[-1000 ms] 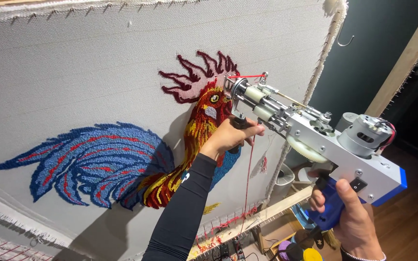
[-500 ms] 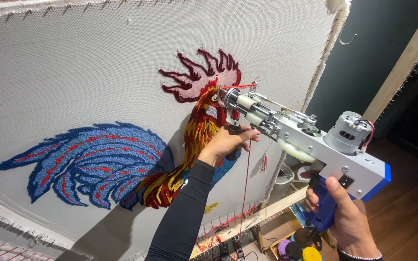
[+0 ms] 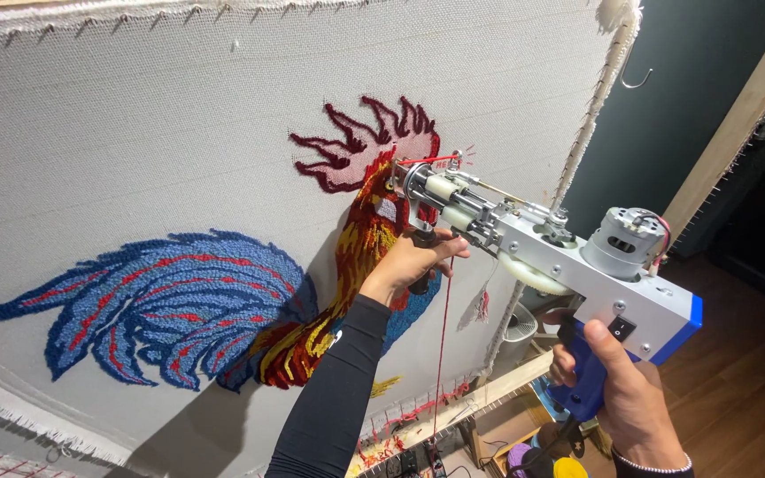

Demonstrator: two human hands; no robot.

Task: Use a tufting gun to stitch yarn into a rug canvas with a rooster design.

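Note:
A silver and blue tufting gun (image 3: 568, 265) points at a grey cloth (image 3: 135, 133) stretched on a wooden frame. Its needle end touches the head of a tufted rooster (image 3: 365, 230), red and yellow with a dark red comb and a blue tail. My left hand (image 3: 409, 259), in a black sleeve, grips the gun's black front handle against the cloth. My right hand (image 3: 626, 398) holds the blue rear grip. A red yarn (image 3: 440, 336) hangs down from the gun's front.
The wooden frame bar (image 3: 453, 412) runs along the cloth's lower edge with red yarn scraps on it. Boxes and yarn cones (image 3: 533, 456) sit on the floor below. A dark wall and a wooden beam (image 3: 737, 115) stand at the right.
The gun has moved down and to the left along the rooster's head, from the comb toward the face. Both hands have kept their hold.

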